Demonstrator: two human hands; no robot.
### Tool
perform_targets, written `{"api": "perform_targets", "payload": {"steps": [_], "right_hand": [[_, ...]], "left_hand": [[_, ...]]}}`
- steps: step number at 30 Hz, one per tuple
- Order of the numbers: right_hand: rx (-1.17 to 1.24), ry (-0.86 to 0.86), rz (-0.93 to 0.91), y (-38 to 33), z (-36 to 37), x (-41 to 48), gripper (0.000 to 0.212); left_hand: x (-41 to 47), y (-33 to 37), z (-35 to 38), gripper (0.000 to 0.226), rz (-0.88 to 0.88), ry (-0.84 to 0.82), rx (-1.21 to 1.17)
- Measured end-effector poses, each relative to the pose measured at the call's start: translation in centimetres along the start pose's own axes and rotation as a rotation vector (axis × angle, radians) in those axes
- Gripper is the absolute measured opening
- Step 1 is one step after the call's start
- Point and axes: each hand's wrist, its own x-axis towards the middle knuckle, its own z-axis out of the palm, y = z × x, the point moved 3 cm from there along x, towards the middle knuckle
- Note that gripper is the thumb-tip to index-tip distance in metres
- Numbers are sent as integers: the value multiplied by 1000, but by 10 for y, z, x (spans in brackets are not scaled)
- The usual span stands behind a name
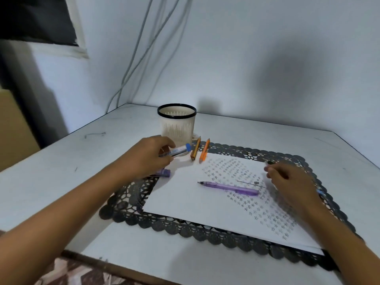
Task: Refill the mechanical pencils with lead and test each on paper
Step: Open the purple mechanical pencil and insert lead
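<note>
The left hand (152, 155) pinches a clear lead tube (174, 152) between thumb and fingers, its blue cap pointing right. The right hand (287, 179) has its fingers curled by a small dark piece (270, 162); blur hides whether they pinch it. Between the hands, the purple mechanical pencil (228, 187) lies flat on the paper (185, 202), long axis left-right, tip pointing left.

Black lacy mat (185, 229), white paper (185, 202) with grey marks, purple pencil (229, 188), orange pencil (204, 151)
</note>
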Motion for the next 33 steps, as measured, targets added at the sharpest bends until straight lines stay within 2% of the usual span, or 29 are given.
{"api": "perform_targets", "payload": {"steps": [6,10,17,27,30,33], "right_hand": [[75,-1,26,-1,1,-6,23],[83,-10,39,-3,2,-6,23],[112,-29,64,-8,2,-8,23],[94,-47,51,-10,2,-8,14],[58,-48,43,-7,3,-3,13],[-32,-89,-5,-8,4,0,13]], "left_hand": [[3,-42,-11,22,-148,-87,3],[8,-53,-10,18,-161,-192,66],[17,-53,-2,23,-162,-331,124],[16,-49,-8,25,-154,-381,143],[11,-31,-13,27,-99,-337,238],[1,0,-12,16,-4,-326,142]]}}
